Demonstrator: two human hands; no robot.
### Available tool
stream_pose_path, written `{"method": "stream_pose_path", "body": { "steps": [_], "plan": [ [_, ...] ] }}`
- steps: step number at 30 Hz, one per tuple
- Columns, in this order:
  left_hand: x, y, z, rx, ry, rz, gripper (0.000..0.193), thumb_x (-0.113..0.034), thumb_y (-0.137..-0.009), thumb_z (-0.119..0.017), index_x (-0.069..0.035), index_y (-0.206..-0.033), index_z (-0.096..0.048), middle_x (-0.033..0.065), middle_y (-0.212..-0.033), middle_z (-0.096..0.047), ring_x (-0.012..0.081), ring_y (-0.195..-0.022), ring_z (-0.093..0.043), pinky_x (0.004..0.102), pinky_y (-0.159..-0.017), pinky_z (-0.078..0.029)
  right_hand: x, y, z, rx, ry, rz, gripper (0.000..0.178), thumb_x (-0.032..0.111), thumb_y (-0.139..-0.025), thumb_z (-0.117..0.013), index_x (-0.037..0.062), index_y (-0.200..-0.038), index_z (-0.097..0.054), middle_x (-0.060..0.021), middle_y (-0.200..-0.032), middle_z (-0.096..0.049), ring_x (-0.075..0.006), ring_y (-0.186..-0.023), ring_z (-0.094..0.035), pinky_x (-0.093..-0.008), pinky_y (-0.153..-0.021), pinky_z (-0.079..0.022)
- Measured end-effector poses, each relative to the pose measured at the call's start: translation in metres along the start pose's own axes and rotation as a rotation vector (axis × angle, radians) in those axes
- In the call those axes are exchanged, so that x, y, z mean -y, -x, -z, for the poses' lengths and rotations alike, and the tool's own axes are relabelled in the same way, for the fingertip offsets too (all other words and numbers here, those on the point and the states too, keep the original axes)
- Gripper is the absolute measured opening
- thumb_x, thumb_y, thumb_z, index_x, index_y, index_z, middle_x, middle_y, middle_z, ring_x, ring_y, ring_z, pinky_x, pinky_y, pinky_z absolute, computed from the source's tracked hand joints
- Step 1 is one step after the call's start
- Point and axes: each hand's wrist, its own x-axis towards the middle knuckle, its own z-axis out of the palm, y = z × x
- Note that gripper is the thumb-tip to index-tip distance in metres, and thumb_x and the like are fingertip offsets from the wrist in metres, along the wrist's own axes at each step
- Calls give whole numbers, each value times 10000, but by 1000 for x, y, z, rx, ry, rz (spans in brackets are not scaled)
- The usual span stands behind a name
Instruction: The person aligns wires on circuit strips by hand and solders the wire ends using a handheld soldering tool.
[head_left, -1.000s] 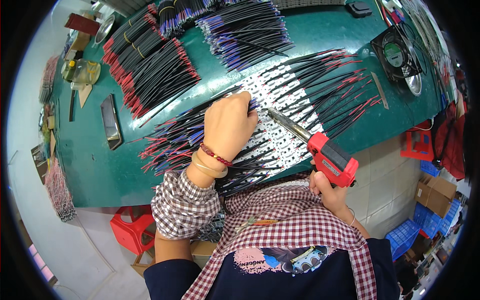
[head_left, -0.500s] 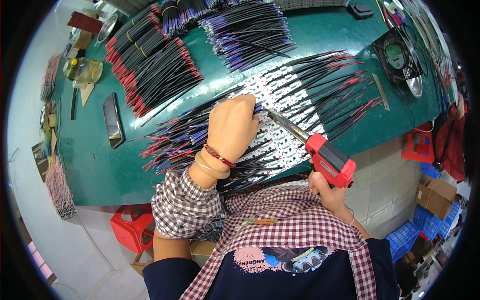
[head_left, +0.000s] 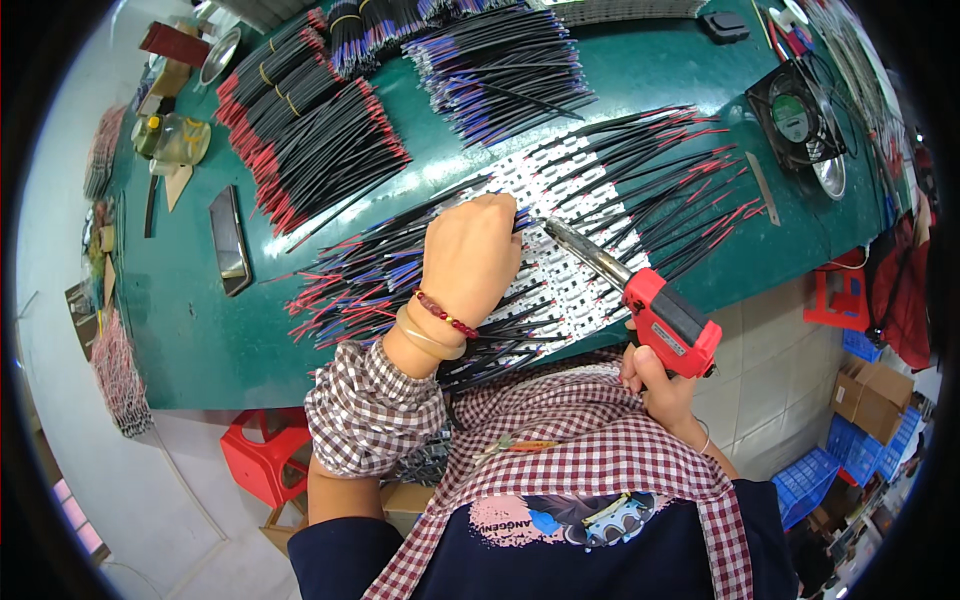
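Note:
White circuit boards (head_left: 575, 298) lie joined in a panel on the green bench, with black wires fanning out on both sides. My left hand (head_left: 470, 245) rests over the panel's left part, fingers closed; a dark wire with a blue end (head_left: 522, 220) shows at its fingertips, though the grip itself is mostly hidden. In my right hand (head_left: 665, 390) is a red and black soldering gun (head_left: 675, 325), held by its handle. Its metal barrel slants up-left, and the tip is just right of my left fingertips. Red-ended wires (head_left: 690, 205) spread to the right of the panel.
Bundles of red-ended black wires (head_left: 320, 150) and blue-ended wires (head_left: 500, 75) lie at the back. A phone (head_left: 230, 240) is on the left. At the right are a small fan (head_left: 795, 115) and a steel ruler (head_left: 762, 188). Red stools (head_left: 265, 460) stand below the bench.
The soldering gun has shifted slightly right and down, its tip a little farther from my left fingertips. My left hand stays closed in nearly the same place.

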Motion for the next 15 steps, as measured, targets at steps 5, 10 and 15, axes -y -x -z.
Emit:
{"method": "stream_pose_path", "body": {
  "steps": [5, 10, 15],
  "plan": [
    [-4, -7, -4, -13, -10, -22, 184, -141, -747, -668, 4, -720, -557, 194, -707, -594, 392, -697, -585, 463, -624, -465, 14, -3, 8, -84, 60, 129, 109, 97, -909, -568, 18, -835, -581, -3, -635, -535, -66, -546, -489, -225, -502, -389],
    [0, -3, -4, -24, -29, -46, 194, -144, -779, -643, 24, -766, -546, 230, -678, -574, 424, -662, -561, 479, -581, -425, 76, -29, 37, -161, 35, 289, 307, 141, -916, -535, -54, -1147, -483, -40, -599, -492, -86, -450, -427, -246, -455, -396],
    [5, -1, -5, 59, -68, -22, 187, -130, -855, -595, 32, -780, -540, 274, -714, -591, 455, -671, -573, 507, -579, -433, 142, -69, 93, -195, -4, 489, 299, 164, -889, -584, -44, -1093, -515, -29, -631, -526, -82, -470, -454, -249, -480, -427]
  ]
}}
